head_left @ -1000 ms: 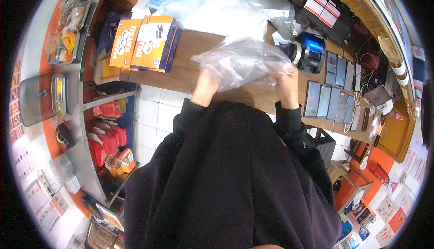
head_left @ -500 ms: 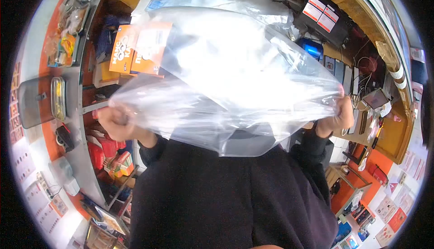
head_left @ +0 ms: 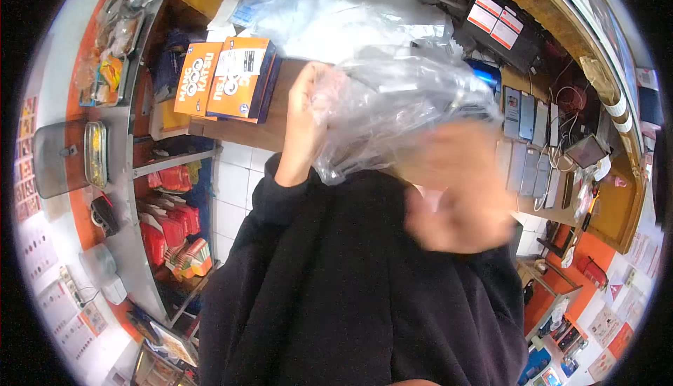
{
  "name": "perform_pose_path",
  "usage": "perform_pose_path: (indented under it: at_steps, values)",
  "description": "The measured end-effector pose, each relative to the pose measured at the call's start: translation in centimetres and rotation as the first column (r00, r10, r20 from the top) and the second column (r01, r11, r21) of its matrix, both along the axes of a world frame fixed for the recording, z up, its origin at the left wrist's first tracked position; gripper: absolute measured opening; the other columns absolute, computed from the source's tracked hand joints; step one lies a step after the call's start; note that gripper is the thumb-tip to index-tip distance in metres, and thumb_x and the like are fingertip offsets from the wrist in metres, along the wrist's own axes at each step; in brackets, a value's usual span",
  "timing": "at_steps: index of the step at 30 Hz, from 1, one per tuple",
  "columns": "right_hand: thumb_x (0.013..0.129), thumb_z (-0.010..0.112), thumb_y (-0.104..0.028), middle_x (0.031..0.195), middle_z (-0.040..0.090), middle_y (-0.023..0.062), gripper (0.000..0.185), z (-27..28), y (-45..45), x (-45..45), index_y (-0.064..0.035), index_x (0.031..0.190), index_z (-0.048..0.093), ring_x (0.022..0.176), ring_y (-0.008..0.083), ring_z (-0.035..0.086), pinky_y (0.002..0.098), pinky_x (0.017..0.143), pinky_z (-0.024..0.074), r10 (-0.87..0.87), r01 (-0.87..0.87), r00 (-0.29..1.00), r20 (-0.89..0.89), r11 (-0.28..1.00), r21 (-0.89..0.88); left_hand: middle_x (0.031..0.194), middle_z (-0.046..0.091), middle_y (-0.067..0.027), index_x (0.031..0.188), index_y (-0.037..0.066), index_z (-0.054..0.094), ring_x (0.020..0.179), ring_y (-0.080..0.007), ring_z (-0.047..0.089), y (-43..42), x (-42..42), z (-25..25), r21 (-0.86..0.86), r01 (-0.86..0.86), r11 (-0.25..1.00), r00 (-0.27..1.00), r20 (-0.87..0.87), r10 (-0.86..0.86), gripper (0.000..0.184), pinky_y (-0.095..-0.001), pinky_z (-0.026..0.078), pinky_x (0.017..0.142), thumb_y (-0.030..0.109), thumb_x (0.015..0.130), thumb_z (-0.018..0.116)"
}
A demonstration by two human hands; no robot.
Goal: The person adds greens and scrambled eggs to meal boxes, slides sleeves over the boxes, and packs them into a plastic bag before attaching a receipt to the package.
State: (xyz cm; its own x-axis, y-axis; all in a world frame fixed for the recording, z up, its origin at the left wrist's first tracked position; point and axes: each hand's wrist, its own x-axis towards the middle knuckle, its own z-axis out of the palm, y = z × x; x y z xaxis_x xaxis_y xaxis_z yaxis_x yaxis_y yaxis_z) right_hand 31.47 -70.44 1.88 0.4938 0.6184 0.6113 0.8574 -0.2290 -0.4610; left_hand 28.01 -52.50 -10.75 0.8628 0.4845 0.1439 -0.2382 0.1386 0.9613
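Note:
A clear plastic bag (head_left: 399,98) hangs crumpled in front of my chest. My left hand (head_left: 312,102) is closed on its left side, with the film bunched against the fingers. Close to the bag's lower right, my right hand (head_left: 463,193) is smeared by motion, so I cannot tell whether its fingers grip anything. Behind the held bag, more clear plastic bags (head_left: 315,18) lie spread over the counter. Two orange boxes with white lettering, one of them a box with a white label (head_left: 242,81), sit to the left of my left hand.
Several phones (head_left: 527,116) and white cables lie on the counter to the right. A dark screen or case with white-and-red labels (head_left: 498,21) stands at the back right. Left of me, a metal-edged shelf (head_left: 172,164) has red packets (head_left: 168,228) below it.
The bag was stretched wide between both hands and is now bunched up smaller. My left hand has moved right and up; my right hand has moved inward and blurs.

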Motion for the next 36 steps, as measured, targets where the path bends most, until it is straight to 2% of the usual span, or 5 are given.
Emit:
perform_pose_path:
  at_steps: [10,18,20,28,36]
  values:
    - [0.065,0.065,-0.049,0.067,0.057,0.0186,0.056,-21.9,3.2,3.3,0.0019,0.089,0.059,0.075,0.0301,0.060,0.0394,0.073,0.0459,-0.083,-0.424,0.888,-0.453,0.233,-0.875,0.090,0.050,-0.0050,0.095,0.000,0.046,0.084,-0.0162,0.050,12.8,-10.2,4.5,0.586,-0.350,0.731,0.793,-0.231,0.564,0.029,-0.0257,0.039,0.079,0.005,0.070,0.060]
    - [0.068,0.061,-0.031,0.089,0.056,0.0201,0.045,-19.0,0.9,-0.2,-0.0001,0.100,0.052,0.089,0.0314,0.055,0.0413,0.069,0.0448,0.089,-0.309,0.942,-0.324,0.607,-0.732,0.099,0.057,-0.0133,0.097,0.002,0.055,0.091,-0.0248,0.054,-1.8,-5.2,3.0,0.319,0.867,0.383,0.496,-0.624,-0.604,0.020,-0.0354,0.042,0.079,0.016,0.085,0.047]
    - [0.070,0.058,-0.027,0.082,0.058,0.0181,0.036,-20.4,-0.4,-0.8,0.0000,0.093,0.056,0.083,0.0314,0.057,0.0407,0.066,0.0448,0.052,-0.083,0.996,-0.067,0.745,-0.661,0.102,0.059,-0.0103,0.108,-0.001,0.054,0.089,-0.0194,0.057,3.7,-6.1,-17.4,0.203,0.612,0.764,0.730,-0.515,-0.448,0.026,-0.0303,0.046,0.080,0.010,0.086,0.044]
    - [0.073,0.057,-0.047,0.089,0.060,0.0190,0.053,-14.7,-6.5,7.2,-0.0016,0.101,0.056,0.085,0.0309,0.057,0.0432,0.077,0.0429,-0.254,-0.017,0.947,-0.196,0.572,-0.820,0.086,0.059,-0.0107,0.089,0.007,0.059,0.085,-0.0235,0.054,8.3,0.7,-2.1,0.945,0.208,-0.252,0.949,-0.258,-0.183,0.019,-0.0331,0.043,0.074,0.020,0.076,0.054]
    - [0.072,0.058,-0.041,0.100,0.057,0.0183,0.052,-15.9,-12.6,9.7,-0.0028,0.107,0.052,0.097,0.0286,0.052,0.0380,0.081,0.0416,-0.372,0.160,0.928,0.023,0.344,-0.925,0.092,0.056,-0.0127,0.092,0.005,0.058,0.092,-0.0290,0.049,6.5,-3.9,-6.4,0.875,0.478,-0.071,0.857,-0.483,-0.181,0.026,-0.0360,0.040,0.080,0.021,0.071,0.059]
